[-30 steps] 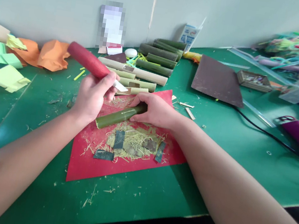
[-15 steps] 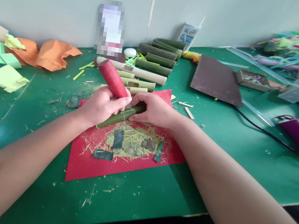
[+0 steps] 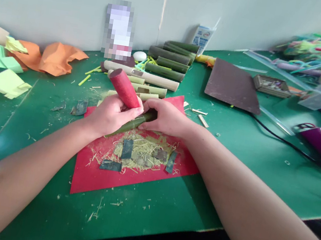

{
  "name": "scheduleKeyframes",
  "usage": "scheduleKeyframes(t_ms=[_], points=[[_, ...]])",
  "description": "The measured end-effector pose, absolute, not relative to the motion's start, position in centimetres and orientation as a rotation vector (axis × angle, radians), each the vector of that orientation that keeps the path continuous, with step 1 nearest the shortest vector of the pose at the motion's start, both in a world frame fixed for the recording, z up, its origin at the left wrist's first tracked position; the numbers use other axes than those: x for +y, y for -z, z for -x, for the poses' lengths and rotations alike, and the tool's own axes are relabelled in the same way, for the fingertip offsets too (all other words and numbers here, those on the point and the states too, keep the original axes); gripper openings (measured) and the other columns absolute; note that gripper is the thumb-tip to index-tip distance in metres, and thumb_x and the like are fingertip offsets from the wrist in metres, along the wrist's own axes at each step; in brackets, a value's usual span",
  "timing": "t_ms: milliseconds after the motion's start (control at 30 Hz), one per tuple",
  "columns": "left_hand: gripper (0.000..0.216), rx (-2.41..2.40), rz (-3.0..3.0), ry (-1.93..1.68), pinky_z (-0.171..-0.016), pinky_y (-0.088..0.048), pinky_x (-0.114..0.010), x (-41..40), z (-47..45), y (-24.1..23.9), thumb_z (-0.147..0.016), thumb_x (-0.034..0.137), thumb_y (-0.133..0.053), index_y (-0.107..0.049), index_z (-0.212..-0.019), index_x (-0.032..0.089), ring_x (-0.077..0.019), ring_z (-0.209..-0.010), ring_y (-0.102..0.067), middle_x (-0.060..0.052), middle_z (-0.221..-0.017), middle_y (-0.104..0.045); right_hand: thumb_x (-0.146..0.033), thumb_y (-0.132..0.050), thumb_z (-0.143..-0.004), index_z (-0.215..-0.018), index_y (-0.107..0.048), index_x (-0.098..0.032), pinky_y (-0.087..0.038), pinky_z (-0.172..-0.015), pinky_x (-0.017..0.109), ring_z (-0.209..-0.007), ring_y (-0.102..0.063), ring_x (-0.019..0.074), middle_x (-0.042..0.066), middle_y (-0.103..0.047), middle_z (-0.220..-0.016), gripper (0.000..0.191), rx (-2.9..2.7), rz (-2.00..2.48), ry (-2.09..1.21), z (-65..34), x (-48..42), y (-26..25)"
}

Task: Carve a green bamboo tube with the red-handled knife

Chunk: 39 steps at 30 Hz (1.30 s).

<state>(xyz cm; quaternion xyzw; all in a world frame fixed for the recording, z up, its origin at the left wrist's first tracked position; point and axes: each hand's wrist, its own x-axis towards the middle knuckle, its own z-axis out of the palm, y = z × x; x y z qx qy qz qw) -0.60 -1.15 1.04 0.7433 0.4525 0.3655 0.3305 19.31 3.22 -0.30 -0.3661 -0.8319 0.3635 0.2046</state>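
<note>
bamboo tube, green, smooth, aslant over red paper; partly hidden

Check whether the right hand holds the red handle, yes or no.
No, the left hand grips the red handle, while the right hand holds the green bamboo tube.

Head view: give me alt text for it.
The left hand grips a red handle above a green bamboo tube, which the right hand holds over red paper strewn with shavings; more tubes lie behind on a green table.
</note>
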Motion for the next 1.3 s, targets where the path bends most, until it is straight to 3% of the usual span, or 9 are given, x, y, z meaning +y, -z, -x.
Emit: scheduleKeyframes(t_ms=[467, 633, 900, 1000, 1167, 1300], points=[[0.008, 1.285, -2.022, -1.107, -0.065, -0.052, -0.024, -1.0, 0.8, -1.0, -0.079, 0.027, -0.07, -0.07, -0.077, 0.019, -0.0151, -0.071, -0.064, 0.0, -0.076, -0.069, -0.025, -0.077, -0.067, -0.099, -0.068, -0.016, -0.044, -0.072, 0.03, -0.085, -0.061, 0.0181, 0.006, -0.069, -0.1, 0.035, -2.373, 1.023, -0.908, -19.2, 3.0, 0.2], [0.013, 1.291, -2.025, -1.082, -0.062, -0.051, -0.026, -0.9, 1.1, -1.3, -0.079, 0.032, -0.07, -0.069, -0.074, 0.02, -0.0151, -0.065, -0.062, 0.001, -0.07, -0.067, -0.025, -0.074, -0.07, -0.098, -0.071, -0.018, -0.044, -0.076, 0.031, -0.09, -0.061, 0.0202, 0.006, -0.07, -0.099, 0.029, -2.512, 0.937, -0.723, -19.2, 2.9, -0.1], [0.014, 1.301, -2.131, -1.174, -0.058, -0.048, -0.025, -0.9, 1.4, -1.1, -0.08, 0.026, -0.066, -0.066, -0.067, 0.019, -0.0134, -0.061, -0.058, 0.001, -0.067, -0.065, -0.024, -0.068, -0.072, -0.098, -0.071, -0.018, -0.043, -0.075, 0.031, -0.089, -0.061, 0.0197, 0.007, -0.069, -0.099, 0.028, -2.524, 0.948, -0.644, -19.1, 2.6, -0.3], [0.012, 1.278, -2.155, -1.386, -0.058, -0.048, -0.025, -0.9, 1.5, -0.8, -0.08, 0.026, -0.069, -0.068, -0.07, 0.019, -0.0126, -0.06, -0.058, 0.001, -0.067, -0.066, -0.024, -0.067, -0.07, -0.096, -0.069, -0.017, -0.043, -0.075, 0.031, -0.088, -0.06, 0.0199, 0.007, -0.069, -0.098, 0.027, -2.486, 0.958, -0.538, -19.1, 2.5, -0.3], [0.014, 1.07, -1.865, -2.078, -0.07, -0.051, -0.029, -0.2, 1.1, -0.6, -0.088, 0.031, -0.065, -0.068, -0.078, 0.022, -0.013, -0.066, -0.061, 0.001, -0.073, -0.065, -0.025, -0.066, -0.07, -0.099, -0.065, -0.017, -0.04, -0.068, 0.03, -0.078, -0.058, 0.0178, 0.005, -0.069, -0.091, 0.03, -2.275, 1.122, -0.514, -19.1, 2.3, -0.4], [0.024, 0.91, -1.488, -2.155, -0.088, -0.051, -0.035, 0.4, 0.0, -1.0, -0.092, 0.032, -0.061, -0.063, -0.073, 0.018, -0.0174, -0.086, -0.066, -0.004, -0.079, -0.068, -0.025, -0.063, -0.072, -0.096, -0.062, -0.018, -0.04, -0.063, 0.029, -0.072, -0.057, 0.0151, 0.002, -0.066, -0.086, 0.025, -2.118, 1.112, -0.678, -18.5, 1.7, -0.4]])
